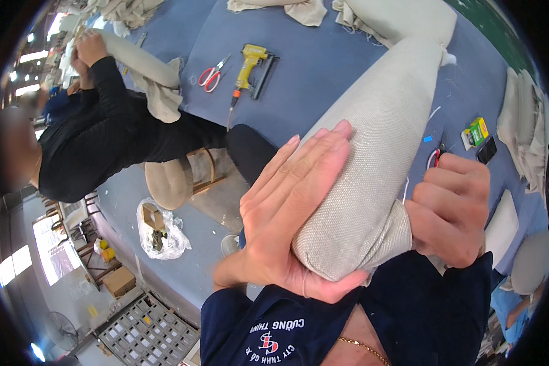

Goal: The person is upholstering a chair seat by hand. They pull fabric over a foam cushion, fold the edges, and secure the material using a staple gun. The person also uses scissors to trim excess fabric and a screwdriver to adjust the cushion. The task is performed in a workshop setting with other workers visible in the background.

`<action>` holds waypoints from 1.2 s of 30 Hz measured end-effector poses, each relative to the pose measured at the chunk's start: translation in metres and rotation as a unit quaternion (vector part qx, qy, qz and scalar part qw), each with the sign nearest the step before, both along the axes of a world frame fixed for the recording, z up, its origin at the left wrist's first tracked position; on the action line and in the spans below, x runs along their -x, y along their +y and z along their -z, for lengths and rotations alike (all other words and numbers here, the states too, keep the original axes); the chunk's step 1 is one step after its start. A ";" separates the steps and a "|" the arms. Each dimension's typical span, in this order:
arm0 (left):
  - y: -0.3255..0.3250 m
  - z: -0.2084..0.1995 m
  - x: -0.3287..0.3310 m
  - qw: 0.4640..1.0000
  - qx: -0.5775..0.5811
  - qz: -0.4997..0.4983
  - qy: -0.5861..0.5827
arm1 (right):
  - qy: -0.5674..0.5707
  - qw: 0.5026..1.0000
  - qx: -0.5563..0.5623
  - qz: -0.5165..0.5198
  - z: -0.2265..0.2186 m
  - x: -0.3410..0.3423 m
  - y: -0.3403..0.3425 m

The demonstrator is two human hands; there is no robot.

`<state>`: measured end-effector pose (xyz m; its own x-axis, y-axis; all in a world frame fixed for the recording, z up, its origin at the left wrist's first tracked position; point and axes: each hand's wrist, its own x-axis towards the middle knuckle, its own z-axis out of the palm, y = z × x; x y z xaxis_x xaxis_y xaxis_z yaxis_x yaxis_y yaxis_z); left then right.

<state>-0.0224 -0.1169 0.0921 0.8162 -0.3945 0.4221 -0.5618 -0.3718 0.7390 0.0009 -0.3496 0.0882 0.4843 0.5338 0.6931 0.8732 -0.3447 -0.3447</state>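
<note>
A long padded piece, like a cushion or chair arm covered in light beige woven fabric point(378, 110), runs from the table toward my chest. My left hand point(293, 201) cups its near end, the fingers stretched along its left side and the thumb under the tip. My right hand point(448, 210) is closed on a folded flap of the cover fabric point(391, 235) at the right of that end. What lies inside its curled fingers is hidden. Red-handled scissors point(434, 158) lie just beyond my right hand, partly covered by it.
On the blue-grey table point(299, 67) lie a yellow air stapler point(247, 67) and red-handled snips point(210, 79). A small green-yellow box point(476, 132) and a dark phone-like object point(487, 150) are at right. A co-worker in black point(104, 134) handles another padded piece at left, near a round stool point(168, 183).
</note>
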 end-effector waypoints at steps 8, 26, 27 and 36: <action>-0.030 -0.004 0.013 0.998 0.013 -0.049 0.033 | 0.118 0.975 0.019 0.185 -0.020 0.060 -0.013; -0.015 0.014 0.015 0.992 0.068 -0.083 -0.070 | 0.000 0.992 -0.106 -0.070 0.019 0.005 0.021; -0.013 0.010 0.014 0.994 0.060 -0.067 -0.054 | 0.004 0.994 -0.085 -0.067 0.014 0.003 0.019; -0.055 -0.003 -0.039 0.947 0.103 0.296 0.071 | 0.163 0.986 -0.008 0.025 0.003 0.030 -0.064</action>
<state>0.0168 -0.1722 0.0952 0.5323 -0.7215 0.4428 -0.5165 0.1376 0.8452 -0.0287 -0.4135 0.0857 0.7088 0.4936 0.5040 0.6967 -0.3776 -0.6100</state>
